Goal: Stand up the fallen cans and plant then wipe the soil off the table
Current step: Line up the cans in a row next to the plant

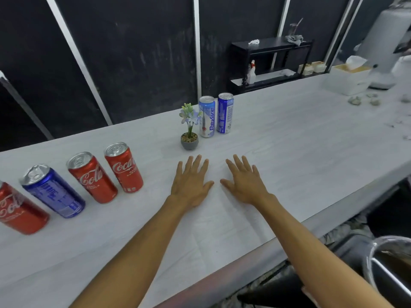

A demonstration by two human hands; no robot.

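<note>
White-grey wood-grain table [289, 134]: carries everything.
Left hand [190, 185]: flat, palm down, fingers spread, grip on nothing.
Right hand [244, 182]: same, flat, empty.
Potted plant [189, 132]: upright, just beyond the hands.
Revive can [207, 116], blue can [225, 112]: upright, behind the plant.
Left row: Coca-Cola cans [124, 167], [92, 177], [19, 207], blue can [53, 191]; probably upright, wide-angle tilt.
Soil: none discernible near the hands.

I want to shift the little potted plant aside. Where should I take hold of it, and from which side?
Grip the grey pot around its rounded wall, not the thin stem or flowers. Come in low from the near side with the left hand, which lies flat and empty just in front of it. The Revive can stands close behind on the right, so that side looks tight.
</note>
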